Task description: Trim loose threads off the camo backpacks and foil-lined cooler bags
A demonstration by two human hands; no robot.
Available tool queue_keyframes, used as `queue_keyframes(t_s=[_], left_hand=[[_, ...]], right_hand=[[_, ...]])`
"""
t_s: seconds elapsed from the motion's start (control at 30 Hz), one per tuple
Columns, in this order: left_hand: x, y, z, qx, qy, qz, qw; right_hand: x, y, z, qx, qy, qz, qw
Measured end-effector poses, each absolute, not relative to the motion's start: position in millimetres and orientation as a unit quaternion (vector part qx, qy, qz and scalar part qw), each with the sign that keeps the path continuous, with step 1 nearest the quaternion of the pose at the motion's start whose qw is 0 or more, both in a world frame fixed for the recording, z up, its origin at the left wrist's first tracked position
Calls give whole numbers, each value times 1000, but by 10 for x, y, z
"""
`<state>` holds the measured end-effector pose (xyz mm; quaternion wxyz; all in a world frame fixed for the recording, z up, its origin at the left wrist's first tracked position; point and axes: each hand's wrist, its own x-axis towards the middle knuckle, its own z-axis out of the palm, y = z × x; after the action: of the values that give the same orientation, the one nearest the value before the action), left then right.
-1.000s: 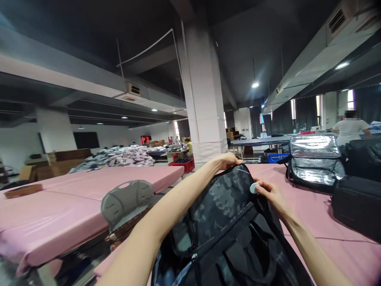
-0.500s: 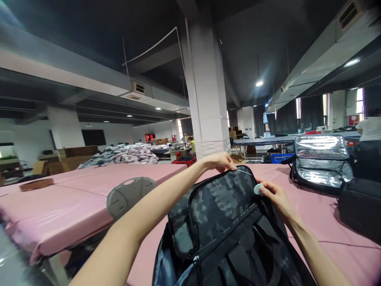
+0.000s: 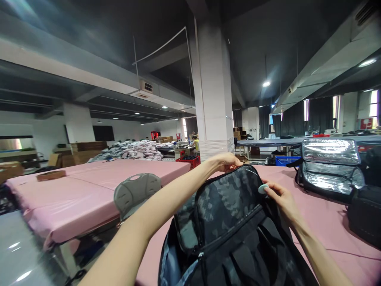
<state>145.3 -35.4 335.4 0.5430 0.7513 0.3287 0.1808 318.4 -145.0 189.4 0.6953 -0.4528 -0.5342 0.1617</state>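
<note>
A black and grey camouflage backpack (image 3: 229, 202) stands in front of me, its front panel outlined by a dark zip edge. My left hand (image 3: 228, 162) is closed on the top edge of that panel, the fingertips partly hidden behind it. Between thumb and fingers of my right hand (image 3: 278, 194) is a small pale green disc (image 3: 263, 188), held close to the panel's right edge. A thin white line, like a thread, shows at the panel's upper right corner. At the lower left the bag gapes, showing a bluish lining (image 3: 172, 258).
The pink-covered table (image 3: 315, 222) carries an open silver-lined bag (image 3: 330, 171) and a black bag (image 3: 364, 214) on the right. To the left are a grey chair (image 3: 135, 194) and another pink table (image 3: 98, 190). A white pillar (image 3: 212, 91) rises ahead.
The view has turned slightly left, so everything sits further right in the picture. Both hands keep their places on and beside the backpack, the disc tilted a little flatter.
</note>
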Motion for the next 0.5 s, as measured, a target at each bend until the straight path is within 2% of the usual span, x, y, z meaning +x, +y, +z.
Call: queue_keyframes(t_s=[0.1,0.3,0.4,0.5], left_hand=[[1458,-351,3341,745,323,154,563],[1466,-273,3298,735,309,149,585],[1455,-252,3279,727,312,151,592],[1450,-272,3278,718,313,151,603]], right_hand=[[3000,-1386,2105,-409,-567,-14,715],[2673,-1199,2518,-365,-664,-276,591],[2880,-1118,2482,-425,-622,-338,564],[3124,-1124,2411,-483,-576,-307,584]])
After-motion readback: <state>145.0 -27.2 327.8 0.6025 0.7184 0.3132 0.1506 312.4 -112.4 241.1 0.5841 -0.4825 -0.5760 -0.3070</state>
